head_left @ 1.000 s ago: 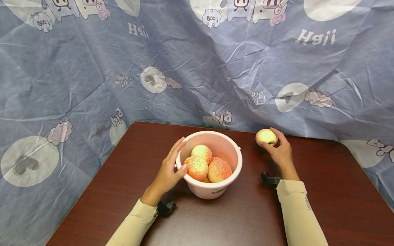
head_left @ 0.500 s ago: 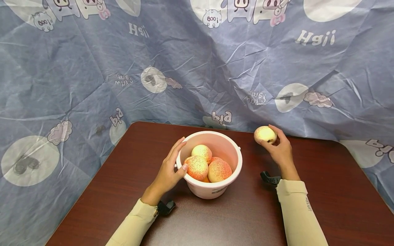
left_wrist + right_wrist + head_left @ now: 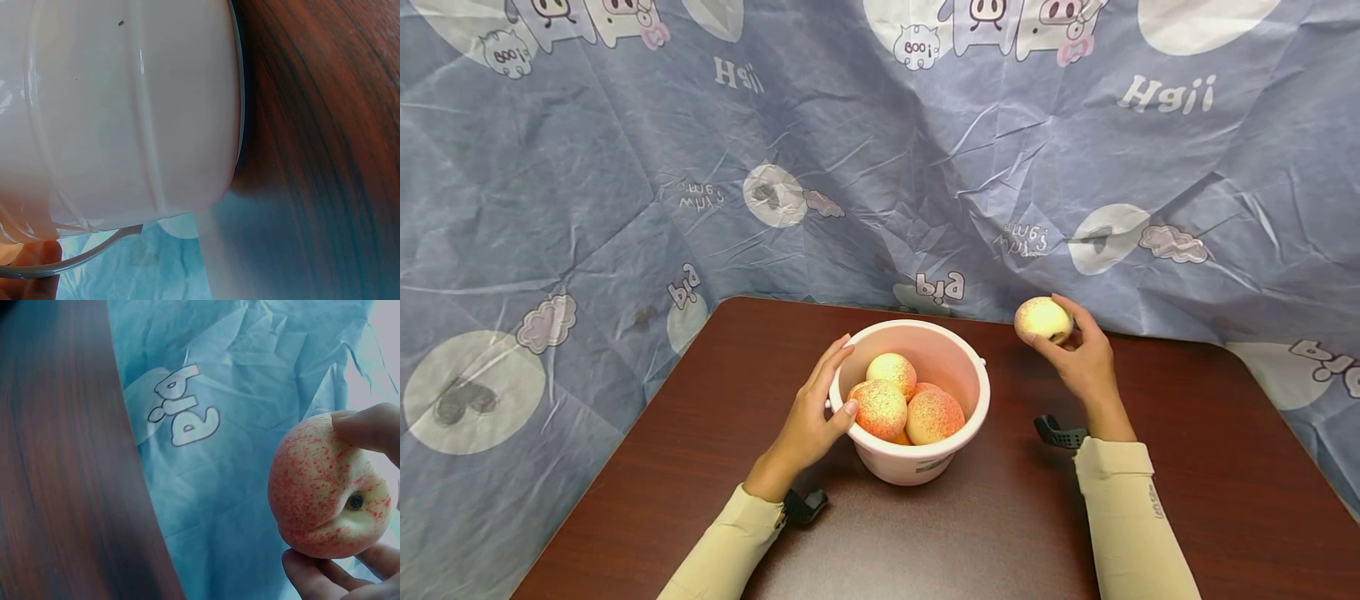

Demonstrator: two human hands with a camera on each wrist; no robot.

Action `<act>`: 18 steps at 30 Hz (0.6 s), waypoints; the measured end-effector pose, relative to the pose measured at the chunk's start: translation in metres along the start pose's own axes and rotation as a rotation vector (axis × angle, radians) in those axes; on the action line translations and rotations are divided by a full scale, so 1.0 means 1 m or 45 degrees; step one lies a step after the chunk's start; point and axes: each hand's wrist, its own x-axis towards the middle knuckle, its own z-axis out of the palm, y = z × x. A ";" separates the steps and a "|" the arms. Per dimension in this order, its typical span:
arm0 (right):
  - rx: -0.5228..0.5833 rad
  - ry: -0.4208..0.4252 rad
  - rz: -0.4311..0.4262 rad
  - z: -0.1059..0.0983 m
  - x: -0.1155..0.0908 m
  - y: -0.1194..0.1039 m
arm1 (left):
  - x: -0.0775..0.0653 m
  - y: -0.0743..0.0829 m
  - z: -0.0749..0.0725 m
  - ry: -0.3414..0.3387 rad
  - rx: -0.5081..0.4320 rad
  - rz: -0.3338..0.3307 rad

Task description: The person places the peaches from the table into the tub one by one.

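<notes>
A pale pink bucket (image 3: 901,463) stands on the table with several peaches (image 3: 935,416) piled inside. My left hand (image 3: 808,425) grips its left rim, thumb over the edge and fingers along the outer wall. In the left wrist view the bucket's ribbed side (image 3: 125,112) fills much of the picture. To the right of the bucket, my right hand (image 3: 1084,358) pinches a yellowish peach with red speckles (image 3: 1042,319) between thumb and fingers. The right wrist view shows this peach (image 3: 325,487) held above the table level, its dark stem hollow turned toward the camera.
The dark red-brown wooden table (image 3: 1000,533) ends at a back edge close behind the bucket and the right hand. A blue printed cloth (image 3: 880,167) hangs behind and to the left. The bucket's thin grey handle (image 3: 75,262) hangs at its side.
My right hand has raised the peach a little, shifting it slightly left and away from me. The left hand and the bucket have stayed in place.
</notes>
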 end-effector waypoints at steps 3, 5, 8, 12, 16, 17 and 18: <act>0.045 -0.016 -0.016 -0.001 -0.002 -0.010 | -0.001 0.000 0.000 -0.001 0.002 0.001; 0.075 -0.019 -0.037 -0.002 -0.004 -0.021 | -0.001 0.001 0.000 0.000 0.000 0.001; 0.114 -0.018 -0.075 -0.004 -0.009 -0.037 | 0.000 0.001 0.000 0.002 -0.003 0.000; 0.136 -0.015 -0.099 -0.007 -0.013 -0.052 | 0.001 0.001 0.000 0.000 -0.009 -0.001; 0.152 -0.019 -0.112 -0.008 -0.015 -0.059 | 0.001 0.000 0.000 0.000 -0.003 -0.001; 0.158 -0.021 -0.117 -0.008 -0.015 -0.060 | 0.000 0.000 0.000 -0.001 0.000 -0.002; 0.157 -0.023 -0.119 -0.008 -0.015 -0.061 | 0.000 -0.001 0.000 -0.001 0.001 -0.002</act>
